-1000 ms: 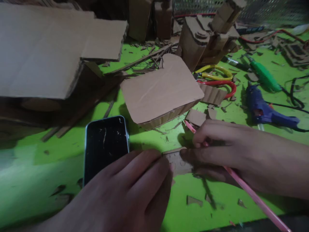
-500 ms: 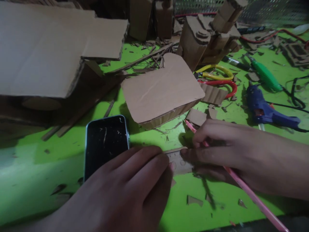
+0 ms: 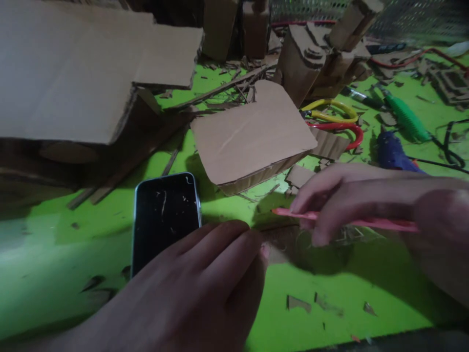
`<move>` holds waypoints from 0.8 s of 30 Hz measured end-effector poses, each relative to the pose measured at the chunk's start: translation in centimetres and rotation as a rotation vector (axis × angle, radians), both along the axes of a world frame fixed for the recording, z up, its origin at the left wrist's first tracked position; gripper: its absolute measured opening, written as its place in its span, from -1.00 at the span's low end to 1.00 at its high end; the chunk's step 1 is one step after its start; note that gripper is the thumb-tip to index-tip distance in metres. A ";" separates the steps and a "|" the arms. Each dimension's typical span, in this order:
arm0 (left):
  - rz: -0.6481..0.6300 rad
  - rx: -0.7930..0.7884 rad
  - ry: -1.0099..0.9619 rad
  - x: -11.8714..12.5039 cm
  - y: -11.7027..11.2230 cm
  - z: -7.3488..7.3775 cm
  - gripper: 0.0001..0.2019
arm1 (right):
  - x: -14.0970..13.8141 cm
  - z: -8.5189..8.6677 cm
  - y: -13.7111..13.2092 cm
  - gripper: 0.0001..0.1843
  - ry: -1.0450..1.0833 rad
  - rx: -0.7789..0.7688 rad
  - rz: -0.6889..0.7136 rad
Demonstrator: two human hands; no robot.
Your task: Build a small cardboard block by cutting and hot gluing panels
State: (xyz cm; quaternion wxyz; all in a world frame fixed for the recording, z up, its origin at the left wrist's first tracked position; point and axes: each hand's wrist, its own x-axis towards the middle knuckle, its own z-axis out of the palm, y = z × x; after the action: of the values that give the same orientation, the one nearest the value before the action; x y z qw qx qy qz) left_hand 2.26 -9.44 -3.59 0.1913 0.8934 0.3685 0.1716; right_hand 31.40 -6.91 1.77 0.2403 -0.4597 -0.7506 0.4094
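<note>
My left hand (image 3: 208,271) presses down with its fingers together at the near end of a clear plastic ruler (image 3: 361,234) with cut-out shapes. Beneath the ruler is a small cardboard piece (image 3: 278,257), mostly covered by fingers and shadow. Raised just above the ruler, my right hand (image 3: 340,198) grips a pink pencil (image 3: 384,224) that lies nearly level, its tip pointing left. A dark-screened phone (image 3: 164,215) lies right beside my left hand. Beyond both hands sits a flat, block-like cardboard shape (image 3: 252,139) with a rounded tab.
Red-and-yellow-handled scissors (image 3: 335,126), a blue glue gun (image 3: 394,152) and a green-handled tool (image 3: 408,115) with a cord lie at right. A large cardboard structure (image 3: 80,73) fills the upper left. Cardboard blocks (image 3: 302,58) stand behind. Scraps litter the green table (image 3: 271,308).
My right hand has lifted off the ruler and turned the pencil from a steep slant to nearly level, tip now lower and farther left. My left hand stays pressed in place.
</note>
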 end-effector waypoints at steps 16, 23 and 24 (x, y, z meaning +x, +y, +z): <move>0.097 -0.034 -0.018 0.4 -0.4 0.0 -0.83 | -2.8 -1.8 0.8 -0.91 -0.006 -0.239 -0.002; 0.123 -0.031 -0.006 0.1 -0.5 -0.4 -0.80 | -3.0 -2.1 1.1 -0.92 0.021 -0.176 0.012; 0.131 -0.029 0.001 0.1 -0.6 -0.4 -0.80 | -3.0 -2.1 1.2 -0.92 0.016 -0.172 0.013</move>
State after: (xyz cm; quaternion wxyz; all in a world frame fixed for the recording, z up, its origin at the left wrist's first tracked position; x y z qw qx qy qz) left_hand 2.33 -10.00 -4.01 0.1923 0.8647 0.4286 0.1780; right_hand 28.35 -5.73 -0.34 0.2034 -0.4702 -0.7138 0.4776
